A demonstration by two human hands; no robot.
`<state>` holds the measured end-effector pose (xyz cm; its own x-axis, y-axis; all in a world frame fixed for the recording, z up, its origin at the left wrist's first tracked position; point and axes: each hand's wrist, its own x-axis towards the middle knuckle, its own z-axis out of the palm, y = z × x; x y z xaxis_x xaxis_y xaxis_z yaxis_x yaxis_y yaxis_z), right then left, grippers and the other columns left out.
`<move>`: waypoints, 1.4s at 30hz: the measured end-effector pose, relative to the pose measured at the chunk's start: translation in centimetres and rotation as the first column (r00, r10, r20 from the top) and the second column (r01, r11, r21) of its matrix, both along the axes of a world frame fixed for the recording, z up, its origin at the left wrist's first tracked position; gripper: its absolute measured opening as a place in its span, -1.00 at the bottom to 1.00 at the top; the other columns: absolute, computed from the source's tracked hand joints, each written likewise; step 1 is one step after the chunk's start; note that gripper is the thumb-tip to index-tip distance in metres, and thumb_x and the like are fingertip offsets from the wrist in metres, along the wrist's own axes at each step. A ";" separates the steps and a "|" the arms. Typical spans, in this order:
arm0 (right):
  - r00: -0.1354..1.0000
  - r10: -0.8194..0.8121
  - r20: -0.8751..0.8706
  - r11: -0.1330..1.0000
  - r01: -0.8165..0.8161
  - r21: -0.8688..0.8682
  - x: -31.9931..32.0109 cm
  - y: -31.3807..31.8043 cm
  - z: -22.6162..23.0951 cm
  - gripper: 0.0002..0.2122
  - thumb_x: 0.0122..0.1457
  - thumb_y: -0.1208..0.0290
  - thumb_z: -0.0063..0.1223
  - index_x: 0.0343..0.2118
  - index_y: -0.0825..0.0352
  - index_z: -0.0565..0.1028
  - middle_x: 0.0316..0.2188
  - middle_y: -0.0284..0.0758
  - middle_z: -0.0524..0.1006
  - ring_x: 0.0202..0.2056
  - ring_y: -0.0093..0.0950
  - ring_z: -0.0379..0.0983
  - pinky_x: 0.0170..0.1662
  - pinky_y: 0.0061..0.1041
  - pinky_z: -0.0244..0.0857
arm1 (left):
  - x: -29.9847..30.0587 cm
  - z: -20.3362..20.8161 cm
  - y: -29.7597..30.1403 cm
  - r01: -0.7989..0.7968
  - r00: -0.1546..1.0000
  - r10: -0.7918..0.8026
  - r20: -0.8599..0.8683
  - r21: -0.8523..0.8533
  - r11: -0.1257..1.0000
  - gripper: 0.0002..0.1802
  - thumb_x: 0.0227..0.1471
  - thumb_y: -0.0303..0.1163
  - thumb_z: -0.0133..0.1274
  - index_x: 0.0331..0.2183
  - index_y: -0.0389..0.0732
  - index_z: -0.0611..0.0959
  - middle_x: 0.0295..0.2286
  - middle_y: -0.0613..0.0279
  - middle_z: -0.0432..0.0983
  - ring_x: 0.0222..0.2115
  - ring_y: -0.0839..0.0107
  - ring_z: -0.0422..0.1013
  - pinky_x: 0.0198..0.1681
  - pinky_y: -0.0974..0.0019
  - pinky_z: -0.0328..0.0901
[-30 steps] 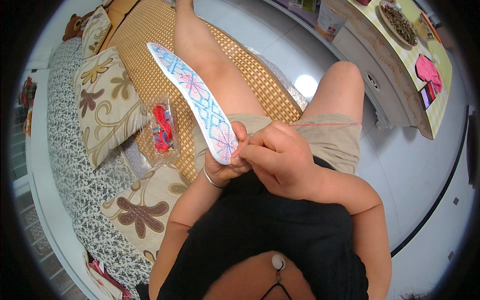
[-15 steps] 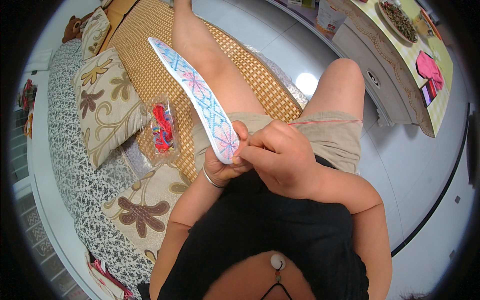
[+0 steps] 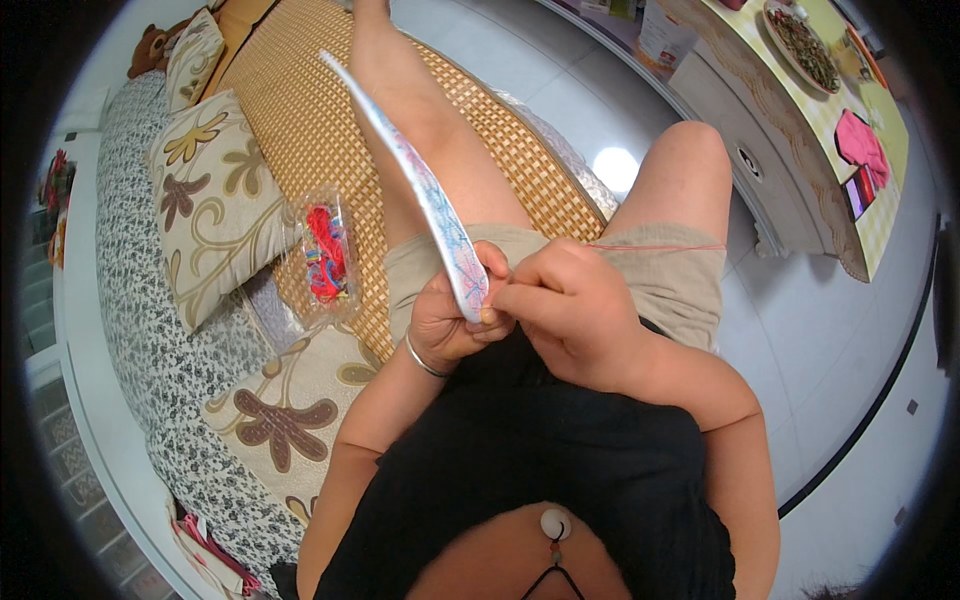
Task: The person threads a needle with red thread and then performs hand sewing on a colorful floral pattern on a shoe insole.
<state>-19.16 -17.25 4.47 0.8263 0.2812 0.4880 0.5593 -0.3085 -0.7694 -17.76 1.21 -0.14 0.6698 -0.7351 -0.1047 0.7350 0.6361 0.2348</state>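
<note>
You have two hands (image 3: 437,322) (image 3: 575,310), one insole (image 3: 445,225), one bangle (image 3: 420,362) and one pendant (image 3: 555,522). You can count three cushions (image 3: 230,215) (image 3: 195,62) (image 3: 285,420), one thread packet (image 3: 325,262), one teddy bear (image 3: 148,52), one plate of food (image 3: 802,46), one pink cloth (image 3: 862,146) and one phone (image 3: 857,197).

Left grip (image 3: 440,325) and right grip (image 3: 575,310) are basically huddling close together
Left one's curling its fingers in; right one's bunching up with the back of it facing the camera, thumb and index pinching, while both forearms (image 3: 392,400) are angling inward.
</note>
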 end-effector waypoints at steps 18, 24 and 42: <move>0.557 0.507 -0.658 0.724 0.140 0.676 0.1 -1.0 -4.5 -0.95 0.10 0.58 0.05 -0.36 0.39 0.49 -0.32 -0.42 0.47 -0.24 -0.62 0.35 -0.12 -0.62 0.22 | -0.9 4.8 -1.0 -0.299 0.946 0.132 0.297 0.639 0.709 -0.74 -0.03 -0.58 0.05 -0.23 -0.40 0.45 -0.42 0.14 0.47 -0.60 0.53 0.39 -0.59 0.50 0.34; 0.561 0.506 -0.655 0.715 0.151 0.683 0.1 -0.9 -4.2 -0.92 0.09 0.59 0.07 -0.34 0.40 0.48 -0.34 -0.42 0.47 -0.27 -0.64 0.37 -0.15 -0.62 0.26 | -0.7 4.8 -1.0 -0.289 0.949 0.114 0.294 0.666 0.688 -0.74 -0.05 -0.61 0.05 -0.24 -0.40 0.45 -0.42 0.15 0.47 -0.59 0.52 0.40 -0.57 0.49 0.36; 0.976 -0.136 0.172 0.991 0.133 0.025 2.2 -0.1 -0.7 -0.77 -0.23 0.60 0.22 -0.42 0.28 0.53 -0.36 -0.28 0.46 -0.31 -0.31 0.36 -0.28 -0.44 0.25 | -0.3 5.0 -0.9 -0.522 0.844 0.239 0.481 0.630 0.575 -0.77 -0.04 -0.66 0.02 -0.25 -0.37 0.44 -0.43 0.15 0.49 -0.59 0.57 0.38 -0.56 0.52 0.34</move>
